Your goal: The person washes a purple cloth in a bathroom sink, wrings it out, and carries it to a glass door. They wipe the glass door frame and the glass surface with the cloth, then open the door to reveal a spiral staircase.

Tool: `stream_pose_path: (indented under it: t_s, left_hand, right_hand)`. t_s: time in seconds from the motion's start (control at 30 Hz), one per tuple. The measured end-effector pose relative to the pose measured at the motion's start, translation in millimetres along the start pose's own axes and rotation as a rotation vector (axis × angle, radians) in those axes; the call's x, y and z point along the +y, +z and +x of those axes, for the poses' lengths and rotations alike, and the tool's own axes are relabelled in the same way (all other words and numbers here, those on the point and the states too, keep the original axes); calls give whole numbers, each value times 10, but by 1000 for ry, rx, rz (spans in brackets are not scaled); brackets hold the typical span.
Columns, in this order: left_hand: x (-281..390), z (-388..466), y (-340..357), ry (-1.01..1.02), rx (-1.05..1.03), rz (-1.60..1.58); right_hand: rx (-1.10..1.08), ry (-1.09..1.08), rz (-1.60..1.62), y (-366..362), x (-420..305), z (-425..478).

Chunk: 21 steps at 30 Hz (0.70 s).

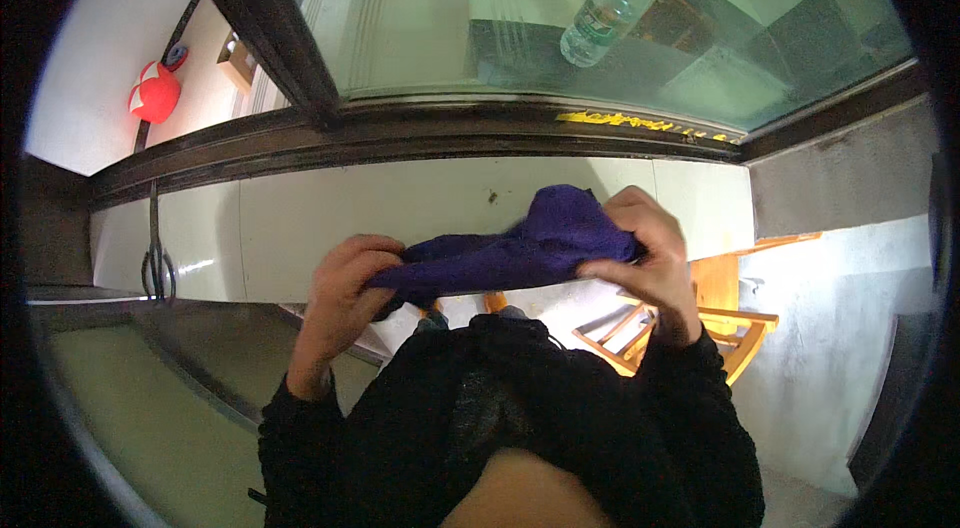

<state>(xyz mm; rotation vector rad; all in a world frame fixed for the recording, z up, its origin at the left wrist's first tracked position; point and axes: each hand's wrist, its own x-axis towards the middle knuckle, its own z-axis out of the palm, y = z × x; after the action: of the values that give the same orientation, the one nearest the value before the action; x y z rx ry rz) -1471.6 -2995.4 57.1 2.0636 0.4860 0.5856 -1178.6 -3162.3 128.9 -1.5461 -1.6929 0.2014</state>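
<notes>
A bunched purple cloth (pixel 502 258) is stretched sideways between my two hands, in front of my body and over the near edge of a pale tiled ledge (pixel 375 190). My left hand (pixel 352 288) grips its narrower left end between thumb and fingers. At the thicker right end, my right hand (pixel 652 250) pinches the cloth, thumb below and fingers above. Part of the cloth bulges upward beside the right fingers. Whether it is a garment or a rag, I cannot tell.
Scissors (pixel 156 265) lie at the ledge's left end. Behind it runs a dark window frame (pixel 450 127); a plastic bottle (pixel 615 7) shows through the glass. A red-and-white round object (pixel 155 91) is at upper left. A wooden chair (pixel 739 333) stands below right.
</notes>
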Motion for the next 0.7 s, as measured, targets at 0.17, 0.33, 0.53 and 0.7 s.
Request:
stream_pose_path:
  t_s: [0.17,0.33,0.53,0.7]
  left_hand:
    - [205,121,-440,-540,108,-257]
    - [-9,671,-551,-102,516,5]
    - [-552,533,-56,-10,484,508]
    - [-378,99,24,-156,387,886]
  right_hand:
    - [339,485,200,-100,110,-3]
    - [389,535,165,251,679,168]
    - [406,326,-686,575,1020,102]
    - [175,288,-683,703,1014,7]
